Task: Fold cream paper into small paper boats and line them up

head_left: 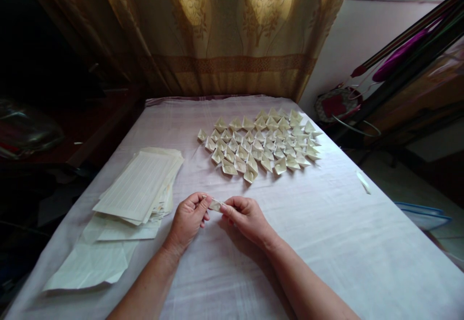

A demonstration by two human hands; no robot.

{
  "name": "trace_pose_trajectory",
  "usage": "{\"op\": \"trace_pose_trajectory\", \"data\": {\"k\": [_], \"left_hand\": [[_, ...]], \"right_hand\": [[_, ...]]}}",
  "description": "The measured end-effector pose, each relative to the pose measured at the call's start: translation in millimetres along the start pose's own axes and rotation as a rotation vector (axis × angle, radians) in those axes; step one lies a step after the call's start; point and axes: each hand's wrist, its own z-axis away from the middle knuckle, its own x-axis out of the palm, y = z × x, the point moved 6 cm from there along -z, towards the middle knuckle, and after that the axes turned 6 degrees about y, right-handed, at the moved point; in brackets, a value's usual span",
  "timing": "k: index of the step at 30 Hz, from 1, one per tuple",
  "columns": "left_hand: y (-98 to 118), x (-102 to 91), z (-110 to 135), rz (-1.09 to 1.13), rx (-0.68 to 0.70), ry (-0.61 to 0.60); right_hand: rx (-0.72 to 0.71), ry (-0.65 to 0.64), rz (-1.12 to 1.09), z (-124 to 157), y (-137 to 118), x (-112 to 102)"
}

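Note:
Between my two hands is a small folded piece of paper (215, 205), pale and narrow, held just above the cloth. My left hand (190, 218) pinches its left end between thumb and fingers. At the other end, the thumb and fingers of my right hand (248, 218) close on the paper; part of it is hidden under the fingertips. Beyond my hands stand many small folded paper boats (250, 170), cream coloured, set close together in rows. To the left of my left hand lies a stack of lined paper sheets (139, 184), with looser sheets below it.
A pale checked cloth (326, 242) covers the table. Near its right edge lies a small white strip (363, 183). A patterned yellow curtain (224, 35) hangs at the far end. A patterned bag (337, 102) is beyond the right edge, and dark furniture (105, 126) stands at left.

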Motion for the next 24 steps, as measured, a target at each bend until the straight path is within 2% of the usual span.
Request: {"op": "trace_pose_trajectory", "data": {"k": [4,6,11,15,19,24], "left_hand": [[0.6,-0.5,0.3,0.0,0.009,0.021],[3.3,-0.6,0.8,0.004,0.012,0.019],[7.2,2.3,2.9,-0.044,-0.021,-0.049],[5.7,4.0,4.3,-0.092,-0.008,-0.048],[3.8,3.0,4.9,-0.11,-0.004,0.0],[2.5,3.5,5.0,-0.114,-0.007,-0.035]], "right_hand": [[-0.01,0.015,-0.001,-0.9,3.3,1.3],[-0.06,0.039,0.008,-1.8,2.3,0.0],[-0.347,0.216,0.149,0.9,-8.2,-9.7],[-0.482,0.209,0.26,5.5,-11.2,-6.2],[-0.485,0.173,0.316,7.4,-14.8,-3.2],[-0.417,0.161,0.351,6.7,-18.3,-5.2]]}}
